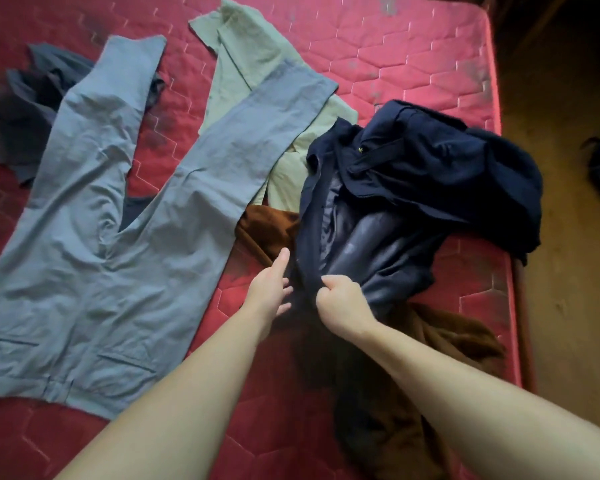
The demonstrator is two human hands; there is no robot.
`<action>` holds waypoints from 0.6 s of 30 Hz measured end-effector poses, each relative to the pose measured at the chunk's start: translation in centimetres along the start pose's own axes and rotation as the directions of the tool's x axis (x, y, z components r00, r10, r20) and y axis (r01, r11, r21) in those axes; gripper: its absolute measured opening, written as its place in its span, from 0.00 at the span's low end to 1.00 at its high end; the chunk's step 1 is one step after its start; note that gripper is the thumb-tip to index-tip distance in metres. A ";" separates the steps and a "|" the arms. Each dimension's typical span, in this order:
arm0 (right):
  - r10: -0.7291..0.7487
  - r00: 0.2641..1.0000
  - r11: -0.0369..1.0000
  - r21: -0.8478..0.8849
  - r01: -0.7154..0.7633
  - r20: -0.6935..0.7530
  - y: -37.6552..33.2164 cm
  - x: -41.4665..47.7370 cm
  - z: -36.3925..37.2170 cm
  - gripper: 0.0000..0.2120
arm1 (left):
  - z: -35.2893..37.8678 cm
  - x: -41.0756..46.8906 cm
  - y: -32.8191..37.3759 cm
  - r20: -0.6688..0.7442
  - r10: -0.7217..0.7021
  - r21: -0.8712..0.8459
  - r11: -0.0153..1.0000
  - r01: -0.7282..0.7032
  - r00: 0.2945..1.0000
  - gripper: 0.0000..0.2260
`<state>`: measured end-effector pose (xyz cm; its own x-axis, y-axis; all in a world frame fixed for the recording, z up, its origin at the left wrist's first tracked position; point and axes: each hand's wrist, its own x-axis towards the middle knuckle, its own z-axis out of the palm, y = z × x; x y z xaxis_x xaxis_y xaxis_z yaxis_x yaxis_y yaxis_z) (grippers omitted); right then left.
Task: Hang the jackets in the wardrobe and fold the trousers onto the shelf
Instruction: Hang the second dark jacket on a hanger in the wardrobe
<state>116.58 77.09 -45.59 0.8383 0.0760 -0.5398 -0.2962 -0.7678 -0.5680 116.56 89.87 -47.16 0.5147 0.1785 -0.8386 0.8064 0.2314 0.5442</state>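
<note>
- On the mattress (395, 46), right side: navy jacket (430, 161) heaped on a brown garment (267, 226).
- Your right hand (340, 303) pinches its front edge, fingers curled.
- Your left hand (271, 292) touches it, fingers loose.
- Grey trousers (118, 237) spread flat, left.

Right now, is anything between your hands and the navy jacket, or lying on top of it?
Nothing visible. The right hand pinches the navy jacket at its edge; the left hand touches it. The jacket lies on top of the brown garment and beige trousers. The wardrobe is out of view.

Head-worn view, steeply down (close in) over the mattress (395, 46)
</note>
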 end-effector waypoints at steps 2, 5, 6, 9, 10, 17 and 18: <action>-0.107 0.979 0.993 -0.021 0.112 0.175 -1.3 -2.4 0.3 0.10 | 0.0 -0.5 0.8 0.047 -0.019 -0.080 0.997 0.023 0.999 0.27; -0.220 0.886 0.969 -0.015 0.248 0.408 -2.7 -5.8 0.8 0.15 | -0.4 -1.1 1.7 -0.002 0.023 0.130 0.991 -0.022 1.000 0.27; -0.242 0.860 0.964 0.013 0.264 0.448 -3.0 -6.7 1.0 0.14 | -0.6 -1.4 1.8 -0.029 0.048 0.201 0.979 -0.041 0.998 0.20; -0.233 0.812 0.971 0.085 0.223 0.535 -3.3 -8.5 1.0 0.10 | -1.4 -2.8 2.1 -0.070 0.111 0.257 0.962 -0.089 0.991 0.11; -0.210 0.803 0.976 0.078 0.201 0.558 -3.3 -8.8 0.8 0.09 | -1.6 -3.5 2.5 -0.064 0.137 0.264 0.958 -0.116 0.988 0.10; -0.085 0.967 0.995 0.037 0.097 -0.241 -2.2 -6.9 -5.9 0.14 | -3.9 -11.1 8.3 0.174 0.344 0.305 0.872 -0.383 0.923 0.08; -0.081 0.926 0.996 -0.008 0.084 -0.369 -1.8 -6.3 -7.2 0.13 | -4.7 -12.4 8.9 0.206 0.331 0.298 0.875 -0.381 0.921 0.08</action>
<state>115.09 73.40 -36.69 0.9690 -0.1022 -0.2251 -0.2214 -0.7637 -0.6065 115.97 94.18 -31.82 0.8011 0.0442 -0.5970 0.5960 -0.1508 0.7887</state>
